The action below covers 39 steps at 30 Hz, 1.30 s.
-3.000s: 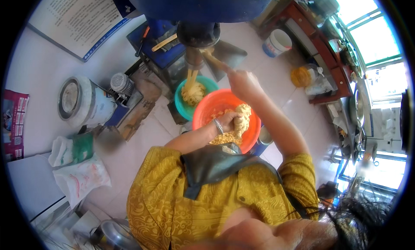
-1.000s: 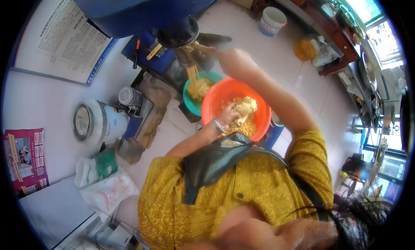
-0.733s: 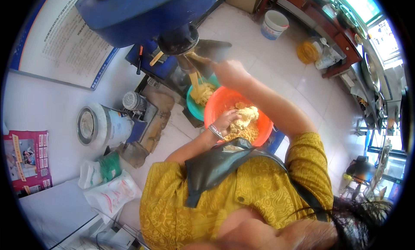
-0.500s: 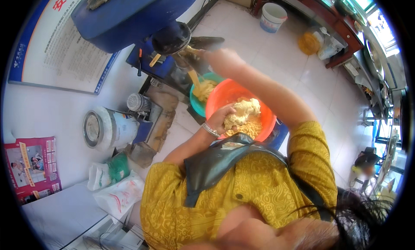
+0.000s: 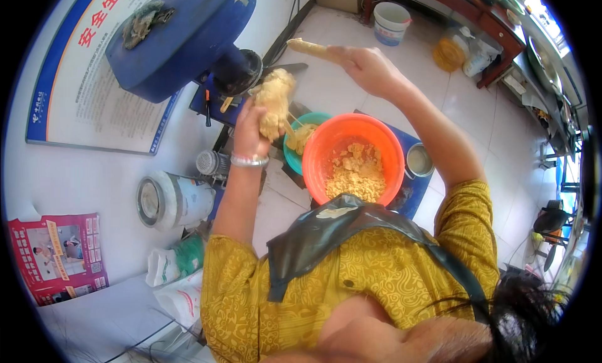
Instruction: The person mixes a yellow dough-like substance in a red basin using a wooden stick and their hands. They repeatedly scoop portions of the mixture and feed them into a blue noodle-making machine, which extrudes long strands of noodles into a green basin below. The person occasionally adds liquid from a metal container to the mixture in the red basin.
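Observation:
A lump of yellow dough [image 5: 274,103] rests in my left hand [image 5: 251,132], its fingers wrapped round it, just beside the dark round mouth [image 5: 243,73] of the blue machine [image 5: 182,37]. My right hand [image 5: 370,69] grips a pale wooden stick [image 5: 312,49], raised over the floor to the right of the machine. Below, an orange basin [image 5: 396,168] contains crumbly yellow dough pieces [image 5: 356,175]. A green basin [image 5: 291,157], partly behind the orange one, holds soft yellow strands [image 5: 303,137]; a strand-like piece reaches up from it toward the dough.
A small metal pot [image 5: 420,161] stands right of the orange basin on a blue surface [image 5: 411,197]. Left are a motor [image 5: 211,163] and a white cylindrical container [image 5: 175,200]. A white bucket [image 5: 392,24] and a jug of amber liquid [image 5: 450,52] stand farther off.
My left hand has lifted the dough lump from the orange basin up to the machine's mouth. My right hand has drawn the stick away from that mouth, to the right.

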{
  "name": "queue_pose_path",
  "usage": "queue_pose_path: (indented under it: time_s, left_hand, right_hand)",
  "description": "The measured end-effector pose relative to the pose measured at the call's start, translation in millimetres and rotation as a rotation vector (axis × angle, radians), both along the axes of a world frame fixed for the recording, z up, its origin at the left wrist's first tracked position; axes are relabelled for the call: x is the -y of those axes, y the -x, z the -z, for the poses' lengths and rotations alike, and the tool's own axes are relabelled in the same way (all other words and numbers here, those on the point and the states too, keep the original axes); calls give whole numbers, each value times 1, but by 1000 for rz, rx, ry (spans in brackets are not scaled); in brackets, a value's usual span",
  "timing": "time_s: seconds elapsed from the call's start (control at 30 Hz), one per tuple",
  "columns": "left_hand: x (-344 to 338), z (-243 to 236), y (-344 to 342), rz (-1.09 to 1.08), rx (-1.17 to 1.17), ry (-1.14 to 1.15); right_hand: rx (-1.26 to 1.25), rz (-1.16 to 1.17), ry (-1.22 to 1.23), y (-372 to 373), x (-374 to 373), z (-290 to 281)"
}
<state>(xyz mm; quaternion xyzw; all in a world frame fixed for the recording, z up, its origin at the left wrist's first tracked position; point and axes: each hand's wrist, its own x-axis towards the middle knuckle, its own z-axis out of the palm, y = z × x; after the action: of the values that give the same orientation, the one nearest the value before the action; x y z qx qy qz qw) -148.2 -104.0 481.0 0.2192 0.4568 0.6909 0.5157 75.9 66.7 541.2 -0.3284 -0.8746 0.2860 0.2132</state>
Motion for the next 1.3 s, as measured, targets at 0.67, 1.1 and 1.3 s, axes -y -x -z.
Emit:
queue_pose_path:
  time_s: [0.67,1.1,1.3]
  left_hand:
    - [-72,46,13,-443,-1802,100]
    - [-91,49,16,-365,-1806,278]
    - [-53,64,3,-444,-1964,69]
  right_hand:
    - [270,-239,-16,38,10,13]
    - [436,-348,-183,75,-8,23]
    - [417,-385,-213,75,-7,34]
